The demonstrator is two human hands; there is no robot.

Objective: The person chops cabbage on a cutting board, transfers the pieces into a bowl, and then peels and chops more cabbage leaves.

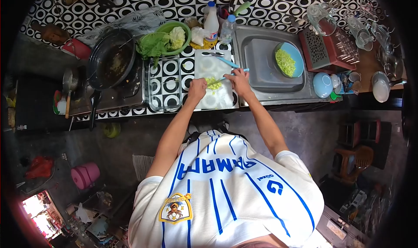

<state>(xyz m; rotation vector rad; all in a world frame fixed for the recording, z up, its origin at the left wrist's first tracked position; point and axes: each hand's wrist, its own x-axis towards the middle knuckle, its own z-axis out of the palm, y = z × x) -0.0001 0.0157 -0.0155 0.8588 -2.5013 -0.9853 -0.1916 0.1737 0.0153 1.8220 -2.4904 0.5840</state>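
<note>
A: What is the right hand (pixel 240 81) doing?

B: It is gripping a blue-handled knife (pixel 222 78), its fingers wrapping round the handle. The blade is pointing left, across the chopped greens (pixel 214 86); I cannot tell whether it is touching them.

A: And the left hand (pixel 198 88)?

B: Its fingers are curling together at the left edge of the greens, near the blade's tip. I cannot tell whether they are pinching the blade, the greens or nothing.

A: Position of the greens?

B: They are lying in a small heap on the pale cutting board (pixel 215 101), between the two hands. A second blue-handled utensil (pixel 226 62) is lying slantwise at the far end of the board, its handle pointing toward the right hand.

A: Right of the board?

B: The sink (pixel 261 52) is adjoining it. Inside, a blue bowl (pixel 298 58) is holding pale green shreds (pixel 285 65).

A: Behind and left?

B: Two blue-capped bottles (pixel 227 31) are standing behind the board. A green basin (pixel 189 32) is holding leafy greens (pixel 152 45) and a pale vegetable head (pixel 177 38). Farther left, a dark pan (pixel 111 58) is resting on the stove (pixel 124 97).
</note>
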